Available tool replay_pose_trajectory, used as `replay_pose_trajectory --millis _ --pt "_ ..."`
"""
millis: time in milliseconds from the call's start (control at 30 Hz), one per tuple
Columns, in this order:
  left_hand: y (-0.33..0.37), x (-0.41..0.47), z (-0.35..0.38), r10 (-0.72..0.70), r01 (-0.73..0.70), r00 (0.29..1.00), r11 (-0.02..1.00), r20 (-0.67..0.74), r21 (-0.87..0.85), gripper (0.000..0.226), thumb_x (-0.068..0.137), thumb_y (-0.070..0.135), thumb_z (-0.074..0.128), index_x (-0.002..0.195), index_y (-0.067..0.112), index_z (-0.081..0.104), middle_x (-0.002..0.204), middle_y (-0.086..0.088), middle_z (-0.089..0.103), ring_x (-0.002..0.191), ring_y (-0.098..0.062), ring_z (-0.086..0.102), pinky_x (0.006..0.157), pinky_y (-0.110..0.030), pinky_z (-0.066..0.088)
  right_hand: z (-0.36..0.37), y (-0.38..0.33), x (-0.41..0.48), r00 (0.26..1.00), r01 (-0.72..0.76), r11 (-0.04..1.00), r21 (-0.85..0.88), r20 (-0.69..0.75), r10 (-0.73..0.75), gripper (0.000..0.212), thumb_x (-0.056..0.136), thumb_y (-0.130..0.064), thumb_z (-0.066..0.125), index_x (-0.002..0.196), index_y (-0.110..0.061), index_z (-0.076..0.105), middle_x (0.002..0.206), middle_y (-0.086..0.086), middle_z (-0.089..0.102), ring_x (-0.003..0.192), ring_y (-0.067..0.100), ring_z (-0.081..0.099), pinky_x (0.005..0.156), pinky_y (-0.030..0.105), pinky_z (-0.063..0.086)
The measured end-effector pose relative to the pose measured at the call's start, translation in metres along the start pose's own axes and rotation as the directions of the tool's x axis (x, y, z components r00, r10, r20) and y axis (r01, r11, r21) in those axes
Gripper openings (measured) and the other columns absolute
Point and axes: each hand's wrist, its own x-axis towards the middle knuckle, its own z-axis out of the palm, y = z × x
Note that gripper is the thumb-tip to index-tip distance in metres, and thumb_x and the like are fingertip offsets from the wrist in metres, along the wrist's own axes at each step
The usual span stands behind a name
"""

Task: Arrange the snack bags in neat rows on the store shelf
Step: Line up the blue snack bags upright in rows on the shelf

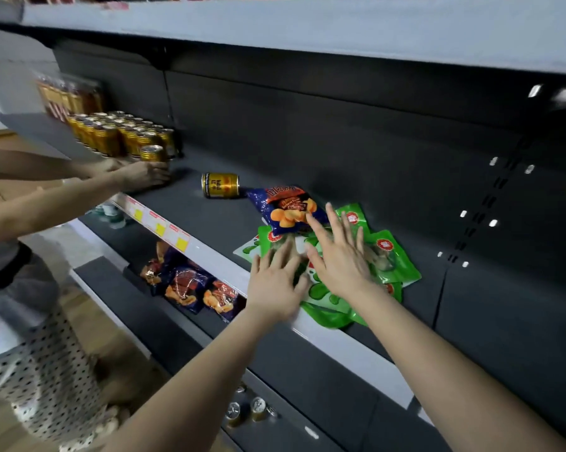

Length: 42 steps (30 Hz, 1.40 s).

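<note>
Sorting a loose heap: the glossy green plastic snack bags (391, 256) lie overlapped on the dark grey store shelf (190, 207), right of centre, with the nearest ones hanging over the shelf's front lip. A blue plastic snack bag with orange print (286, 208) sits on the heap's far-left edge. Left hand (275, 283) and right hand (340, 256) are both flat over the pile, fingers spread, no grip on anything; the left is motion-blurred, so I can't tell whether it's pressing or hovering. Handling guess: bags are light, soft, air-puffed, with slick film, so they'll slide and crumple, and the contents are likely crushable. Best taken by the sealed top or side seams, not the belly. Orientation: the green bags fan out at mixed angles with no common axis. The blue bag's long axis runs skewed to the shelf front, printed top toward the far side. Each needs squaring up before rows work. Nearby: a gold metal drink can on its side (220, 185) just left of the blue bag, and another person's hand (144, 174) on an upright can further left.
</note>
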Motion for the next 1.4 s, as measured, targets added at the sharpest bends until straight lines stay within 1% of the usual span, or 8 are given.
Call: replay_pose_trajectory --millis 200,433,600,733,933,1033,1233,1400 --pt "-0.022 0.016 -0.008 0.117 -0.118 0.992 0.993 -0.041 -0.02 0.053 0.078 0.058 0.026 0.125 0.04 0.045 0.135 0.0 0.039 0.118 -0.027 0.037 0.107 -0.042 0.024 0.001 -0.02 0.056 0.995 -0.048 0.992 0.112 -0.083 0.058 0.054 0.099 -0.049 0.028 0.15 -0.036 0.015 0.159 -0.002 -0.011 0.146 0.031 -0.006 0.113 0.061 0.005" --pt "-0.034 0.022 -0.002 0.182 -0.19 0.98 0.976 -0.08 -0.105 0.049 0.08 0.051 0.029 0.126 0.041 0.044 0.142 0.005 0.036 0.131 -0.02 0.031 0.109 -0.039 0.027 0.009 -0.039 0.102 0.997 -0.039 0.997 0.062 -0.057 0.042 0.067 0.089 -0.055 0.048 0.148 -0.037 0.02 0.159 0.0 -0.012 0.143 0.043 -0.003 0.113 0.062 0.005" --pt "-0.035 0.022 0.002 0.187 -0.202 0.972 0.974 -0.143 -0.1 0.042 0.08 0.047 0.037 0.119 0.037 0.048 0.137 0.002 0.043 0.125 -0.023 0.039 0.104 -0.038 0.032 0.027 -0.047 0.127 0.984 -0.12 0.992 0.039 0.14 0.113 0.078 0.082 -0.069 0.048 0.147 -0.046 0.012 0.159 0.0 -0.013 0.141 0.047 -0.008 0.111 0.064 0.001" --pt "-0.035 0.024 0.003 0.171 -0.185 0.974 0.978 -0.146 -0.095 0.046 0.081 0.049 0.034 0.122 0.034 0.045 0.136 0.001 0.044 0.122 -0.024 0.04 0.103 -0.038 0.034 0.039 -0.046 0.131 0.952 -0.189 0.982 -0.013 0.243 0.187 0.076 0.08 -0.071 0.047 0.145 -0.051 0.012 0.16 0.001 -0.002 0.139 0.05 0.007 0.111 0.063 0.012" --pt "-0.037 0.023 0.004 0.166 -0.178 0.978 0.981 -0.128 -0.084 0.051 0.081 0.05 0.03 0.128 0.033 0.042 0.137 0.002 0.043 0.122 -0.024 0.04 0.104 -0.039 0.033 0.039 -0.047 0.126 0.939 -0.289 0.957 -0.003 0.195 0.284 0.092 0.075 -0.073 0.053 0.147 -0.046 0.002 0.158 0.015 -0.008 0.131 0.05 0.031 0.107 0.055 0.03" --pt "-0.035 0.023 0.002 0.156 -0.163 0.983 0.984 -0.1 -0.076 0.054 0.081 0.052 0.028 0.131 0.036 0.039 0.14 0.004 0.04 0.127 -0.023 0.036 0.106 -0.039 0.03 0.036 -0.048 0.12 0.93 -0.343 0.939 0.027 0.15 0.335 0.099 0.075 -0.071 0.057 0.148 -0.04 -0.001 0.156 0.017 0.007 0.13 0.045 0.033 0.106 0.05 0.03" --pt "-0.036 0.02 -0.005 0.16 -0.164 0.986 0.983 -0.045 -0.08 0.052 0.081 0.053 0.026 0.132 0.046 0.035 0.149 0.009 0.028 0.135 -0.02 0.027 0.11 -0.038 0.023 -0.003 -0.035 0.094 0.907 -0.356 0.891 0.28 -0.124 0.402 0.091 0.079 -0.055 0.064 0.148 -0.041 0.007 0.14 0.011 0.032 0.119 0.035 0.047 0.09 0.042 0.043" --pt "-0.034 0.019 -0.007 0.16 -0.159 0.987 0.986 0.015 -0.059 0.051 0.084 0.052 0.025 0.134 0.048 0.034 0.15 0.006 0.027 0.137 -0.024 0.025 0.114 -0.045 0.017 -0.059 0.009 0.051 0.842 -0.42 0.876 0.239 -0.257 0.474 0.09 0.078 -0.057 0.062 0.148 -0.042 0.007 0.143 0.017 0.033 0.123 0.04 0.044 0.102 0.052 0.036"
